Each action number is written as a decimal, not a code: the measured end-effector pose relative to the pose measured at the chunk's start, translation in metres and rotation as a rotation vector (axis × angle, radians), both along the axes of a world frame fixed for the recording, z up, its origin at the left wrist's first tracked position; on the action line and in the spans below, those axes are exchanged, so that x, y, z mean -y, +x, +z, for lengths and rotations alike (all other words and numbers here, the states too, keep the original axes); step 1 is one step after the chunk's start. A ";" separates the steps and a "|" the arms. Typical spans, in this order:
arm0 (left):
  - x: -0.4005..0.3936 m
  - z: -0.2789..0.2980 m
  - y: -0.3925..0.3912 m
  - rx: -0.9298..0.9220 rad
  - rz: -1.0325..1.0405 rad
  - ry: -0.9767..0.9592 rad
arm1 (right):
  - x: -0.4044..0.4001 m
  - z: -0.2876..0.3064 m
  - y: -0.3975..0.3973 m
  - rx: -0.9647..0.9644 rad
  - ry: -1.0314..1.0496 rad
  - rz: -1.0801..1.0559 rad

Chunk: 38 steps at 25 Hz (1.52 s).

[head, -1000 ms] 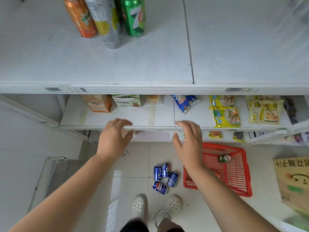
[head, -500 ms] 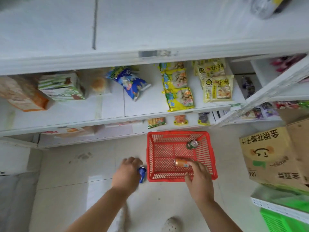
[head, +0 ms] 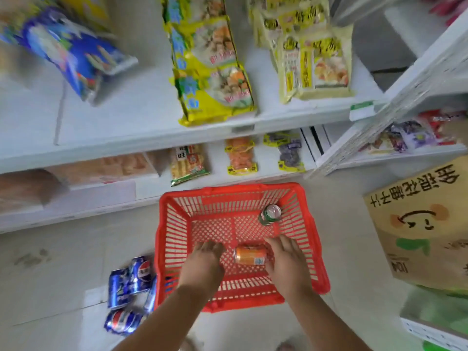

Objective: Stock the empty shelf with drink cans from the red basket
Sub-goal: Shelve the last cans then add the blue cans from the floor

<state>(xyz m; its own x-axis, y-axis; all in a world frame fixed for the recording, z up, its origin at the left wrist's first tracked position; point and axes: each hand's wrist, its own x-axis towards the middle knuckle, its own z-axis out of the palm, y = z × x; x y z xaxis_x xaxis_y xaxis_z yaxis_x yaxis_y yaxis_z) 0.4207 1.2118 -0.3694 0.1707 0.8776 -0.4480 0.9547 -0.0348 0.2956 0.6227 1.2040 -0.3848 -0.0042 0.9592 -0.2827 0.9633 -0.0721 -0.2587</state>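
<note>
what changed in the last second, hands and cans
Both hands dropped from the shelf edge into the red basket: left hand and right hand now flank the orange can, neither gripping yet. Orange can, green can and blue cans on the floor stayed put.

Motion blur smears the blue snack bag point(head: 73, 54) above the basket point(head: 307, 198); a cardboard box point(head: 417, 224) beside it runs off frame.

You're in a small shop.
White shelves point(head: 152, 138) carry snack packs point(head: 212, 72); a red basket point(head: 311, 239) sits on the floor.
</note>
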 end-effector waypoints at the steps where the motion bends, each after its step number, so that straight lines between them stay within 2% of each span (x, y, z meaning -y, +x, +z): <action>1: -0.011 -0.033 0.011 -0.017 -0.035 -0.010 | -0.012 -0.032 0.006 0.011 0.000 0.029; 3: -0.034 -0.096 0.034 -0.084 -0.122 -0.073 | -0.043 -0.089 0.021 0.057 0.007 0.044; 5: -0.048 -0.151 0.063 -0.175 -0.296 -0.163 | -0.071 -0.141 0.036 0.130 0.007 0.095; 9: -0.060 -0.217 0.117 -0.224 -0.570 -0.182 | -0.120 -0.202 0.053 0.276 -0.031 0.193; 12: -0.060 -0.240 0.131 -0.239 -0.633 -0.170 | -0.137 -0.212 0.056 0.299 -0.069 0.237; 18: -0.044 -0.258 0.131 -0.273 -0.584 -0.107 | -0.136 -0.204 0.059 0.263 -0.062 0.212; 24: -0.049 -0.270 0.108 -0.320 -0.535 -0.158 | -0.131 -0.203 0.059 0.268 -0.097 0.209; 27: -0.058 -0.268 0.089 -0.086 -0.290 -0.166 | -0.129 -0.209 0.064 0.182 -0.080 0.233; 30: -0.070 -0.267 0.064 0.319 0.099 -0.191 | -0.126 -0.216 0.062 0.065 -0.047 0.287; 32: -0.081 -0.264 0.047 0.509 0.273 -0.202 | -0.128 -0.219 0.058 0.027 -0.041 0.316; 35: -0.097 -0.265 0.026 0.589 0.379 -0.181 | -0.132 -0.222 0.056 -0.016 -0.049 0.302; 38: -0.101 -0.267 0.016 0.522 0.398 -0.143 | -0.134 -0.224 0.055 -0.050 -0.053 0.276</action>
<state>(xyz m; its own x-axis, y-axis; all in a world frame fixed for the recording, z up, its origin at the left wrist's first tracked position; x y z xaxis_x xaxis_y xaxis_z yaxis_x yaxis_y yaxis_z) 0.4363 1.3131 -0.6368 0.0721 0.8567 -0.5107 0.6172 0.3640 0.6976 0.6779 1.3383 -0.6093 -0.2787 0.9035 -0.3255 0.9343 0.1767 -0.3095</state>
